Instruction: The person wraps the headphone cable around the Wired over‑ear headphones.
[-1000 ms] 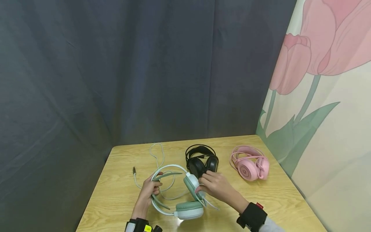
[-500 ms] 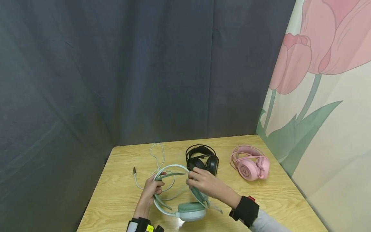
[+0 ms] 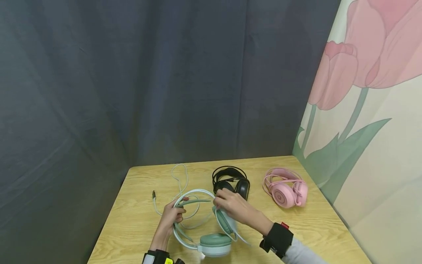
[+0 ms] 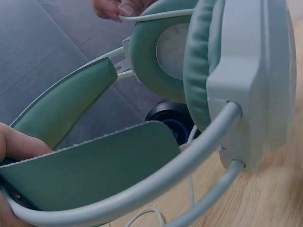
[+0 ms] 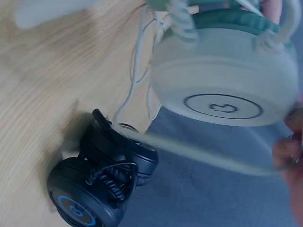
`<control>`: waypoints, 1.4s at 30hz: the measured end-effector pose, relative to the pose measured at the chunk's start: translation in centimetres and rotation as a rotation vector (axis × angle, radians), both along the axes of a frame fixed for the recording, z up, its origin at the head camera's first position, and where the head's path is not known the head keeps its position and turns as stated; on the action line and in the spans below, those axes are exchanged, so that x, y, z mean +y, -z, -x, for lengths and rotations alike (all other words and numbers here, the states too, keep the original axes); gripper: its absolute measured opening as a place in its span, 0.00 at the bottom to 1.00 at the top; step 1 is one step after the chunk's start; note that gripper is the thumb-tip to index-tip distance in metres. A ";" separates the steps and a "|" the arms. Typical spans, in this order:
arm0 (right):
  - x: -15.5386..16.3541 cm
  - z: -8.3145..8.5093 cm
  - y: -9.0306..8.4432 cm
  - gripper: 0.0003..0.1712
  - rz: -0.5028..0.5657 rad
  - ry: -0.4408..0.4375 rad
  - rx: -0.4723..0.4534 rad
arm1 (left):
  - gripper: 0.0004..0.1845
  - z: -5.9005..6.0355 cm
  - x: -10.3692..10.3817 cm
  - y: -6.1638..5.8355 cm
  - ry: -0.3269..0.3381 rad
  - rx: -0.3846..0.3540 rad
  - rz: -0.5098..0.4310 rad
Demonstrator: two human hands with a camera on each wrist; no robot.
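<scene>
I have the mint-green headset (image 3: 204, 220) low over the wooden surface (image 3: 132, 223), its lower ear cup resting on the wood. My left hand (image 3: 171, 216) curls round the padded headband, and my right hand (image 3: 230, 207) pinches the thin white cable (image 4: 156, 15) by the upper cup. It should be light (hollow plastic, soft cushions), the wire hoops springy, the cord limp and apt to snag. I'd judge the band the safest hold. The black headset (image 3: 230, 181) sits just behind.
</scene>
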State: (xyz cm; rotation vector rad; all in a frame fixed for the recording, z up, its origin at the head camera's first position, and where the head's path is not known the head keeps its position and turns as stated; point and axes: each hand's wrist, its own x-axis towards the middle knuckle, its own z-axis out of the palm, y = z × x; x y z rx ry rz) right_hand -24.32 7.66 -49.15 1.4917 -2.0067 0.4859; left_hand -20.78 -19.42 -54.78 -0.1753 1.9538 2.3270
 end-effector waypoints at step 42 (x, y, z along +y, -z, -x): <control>3.1 3.8 4.7 0.01 0.395 0.084 -0.315 | 0.22 0.2 -1.3 -0.2 0.260 0.381 -0.306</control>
